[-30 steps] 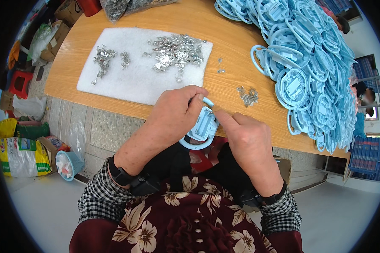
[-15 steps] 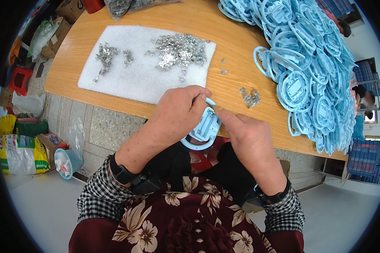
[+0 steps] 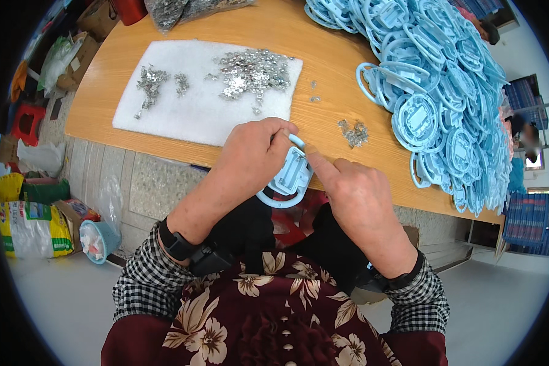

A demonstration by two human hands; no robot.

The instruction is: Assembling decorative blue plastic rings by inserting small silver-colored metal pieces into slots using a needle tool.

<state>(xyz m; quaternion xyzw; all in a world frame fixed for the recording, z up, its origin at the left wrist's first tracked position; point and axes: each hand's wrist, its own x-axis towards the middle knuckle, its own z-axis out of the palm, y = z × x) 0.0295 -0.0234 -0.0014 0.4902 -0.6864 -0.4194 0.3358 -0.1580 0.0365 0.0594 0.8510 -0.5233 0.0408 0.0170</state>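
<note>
My left hand point(image 3: 250, 152) is closed around the upper left rim of a light blue plastic housing point(image 3: 291, 174), an oval ring with a recessed box-like middle. The housing is tilted, just past the table's near edge and above my lap. My right hand point(image 3: 360, 195) reaches in from the right, its index finger stretched against the upper right side of the housing and its other fingers curled. Its thumb is hidden, and whether a small piece lies under the fingertip cannot be made out. A small pile of shiny metal pieces point(image 3: 354, 132) lies on the table beyond my right hand.
A white foam pad point(image 3: 189, 113) holds heaps of small metal pieces point(image 3: 253, 73). Many similar blue housings point(image 3: 416, 122) are piled on the right of the wooden table point(image 3: 329, 67). A clear bag point(image 3: 165, 13) stands at the back. A blue basket point(image 3: 108, 238) is on the floor at left.
The right index finger has straightened and now presses against the housing's side. Both hands and the housing have shifted slightly left; the whole view has shifted a little too.
</note>
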